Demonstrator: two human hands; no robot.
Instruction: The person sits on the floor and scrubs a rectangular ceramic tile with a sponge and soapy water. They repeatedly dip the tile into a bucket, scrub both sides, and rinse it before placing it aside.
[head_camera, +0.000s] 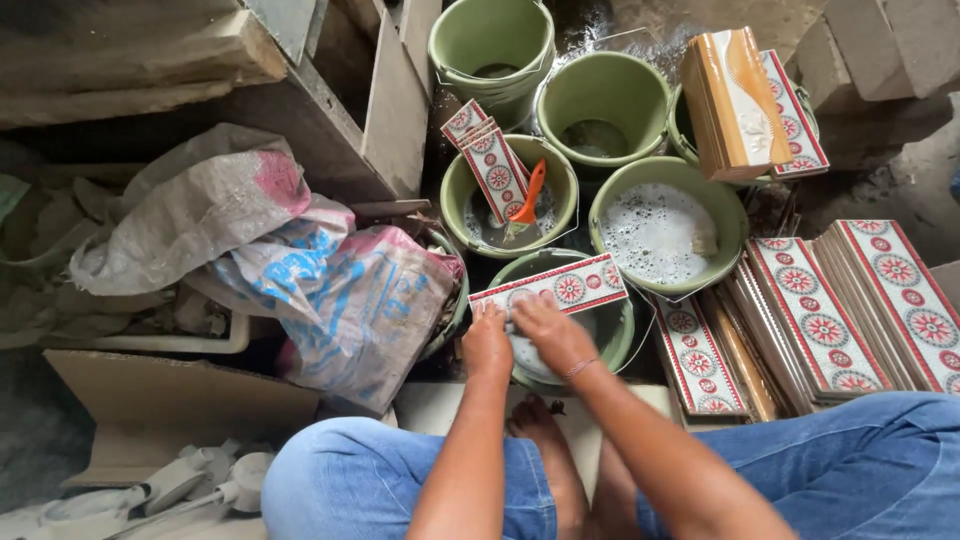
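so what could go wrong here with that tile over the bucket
1. Both the left hand and the right hand grip only one end of the patterned tile over the green bucket; wet, it might slip and chip.
2. The tiles leaning in the bucket with the orange brush could tip.
3. The tile stack resting on a bucket rim looks unsteady.
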